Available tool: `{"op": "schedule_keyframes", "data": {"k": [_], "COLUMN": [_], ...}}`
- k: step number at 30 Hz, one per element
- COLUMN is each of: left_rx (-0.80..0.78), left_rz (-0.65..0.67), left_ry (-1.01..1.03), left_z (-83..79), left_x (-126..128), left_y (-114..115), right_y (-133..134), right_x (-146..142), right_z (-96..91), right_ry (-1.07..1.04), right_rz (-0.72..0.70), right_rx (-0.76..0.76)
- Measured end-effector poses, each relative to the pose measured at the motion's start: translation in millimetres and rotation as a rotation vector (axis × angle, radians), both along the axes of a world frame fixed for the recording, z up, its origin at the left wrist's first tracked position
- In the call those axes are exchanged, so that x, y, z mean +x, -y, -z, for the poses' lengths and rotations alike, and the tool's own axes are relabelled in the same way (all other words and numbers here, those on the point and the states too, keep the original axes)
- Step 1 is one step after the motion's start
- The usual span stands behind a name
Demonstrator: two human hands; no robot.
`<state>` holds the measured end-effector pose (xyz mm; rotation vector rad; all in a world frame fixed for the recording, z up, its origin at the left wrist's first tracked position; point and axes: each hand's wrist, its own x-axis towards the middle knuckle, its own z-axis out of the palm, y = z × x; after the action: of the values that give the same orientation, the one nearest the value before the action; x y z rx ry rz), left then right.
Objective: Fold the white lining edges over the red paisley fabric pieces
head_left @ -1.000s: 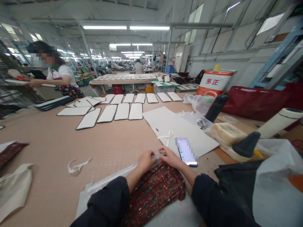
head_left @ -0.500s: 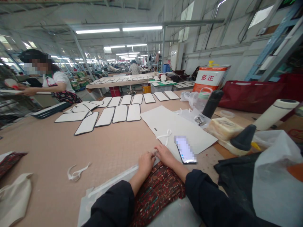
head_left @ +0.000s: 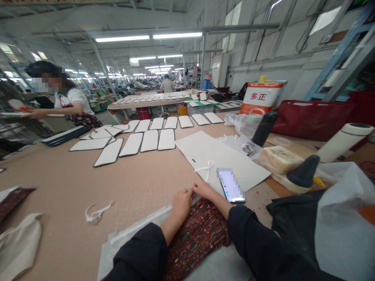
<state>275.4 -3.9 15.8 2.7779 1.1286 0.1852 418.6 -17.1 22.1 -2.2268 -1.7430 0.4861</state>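
Folded dark red patterned cloth (head_left: 195, 238) lies in front of me between my forearms, on a sheet of clear plastic (head_left: 115, 244). At the cloth's far end, my left hand (head_left: 182, 202) is closed, fingers curled inward. My right hand (head_left: 202, 189) is closed close beside it, its fingertips nearly meeting the left ones. Whatever the fingers pinch is too small and covered to make out. Just beyond my right hand are a large off-white sheet (head_left: 205, 146) with a white ribbon (head_left: 208, 166) on it, and a phone (head_left: 230, 185) with its screen lit.
Dark-edged white panels (head_left: 150, 140) lie in rows across the brown table (head_left: 131, 199). On the right stand a metal can (head_left: 259, 99), a pale flask (head_left: 344, 142) and a plastic bag (head_left: 340, 218). A loose white strip (head_left: 98, 214) lies left. A co-worker (head_left: 73, 101) stands beyond.
My hands have drawn slightly closer in shape, with the right fingers more tightly curled. The view has shifted a little; the cloth and phone stay in place.
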Motion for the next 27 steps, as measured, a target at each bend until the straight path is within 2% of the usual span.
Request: {"op": "schedule_keyframes", "data": {"k": [10, 16, 27], "left_rx": [0.017, 0.075, 0.066], "left_rz": [0.081, 0.115, 0.167], "left_ry": [-0.017, -0.055, -0.110], "left_z": [4.7, 3.0, -3.7], "left_x": [-2.5, -3.2, -1.6], "left_y": [0.7, 2.1, 1.8], "right_y": [-4.7, -7.5, -4.7], "right_x": [6.6, 9.3, 2.4], "right_z": [-6.4, -1.5, -3.5], "right_ry": [-0.012, -0.001, 0.045], "right_rz": [-0.073, -0.107, -0.089], "right_rx": [-0.024, -0.035, -0.026]}}
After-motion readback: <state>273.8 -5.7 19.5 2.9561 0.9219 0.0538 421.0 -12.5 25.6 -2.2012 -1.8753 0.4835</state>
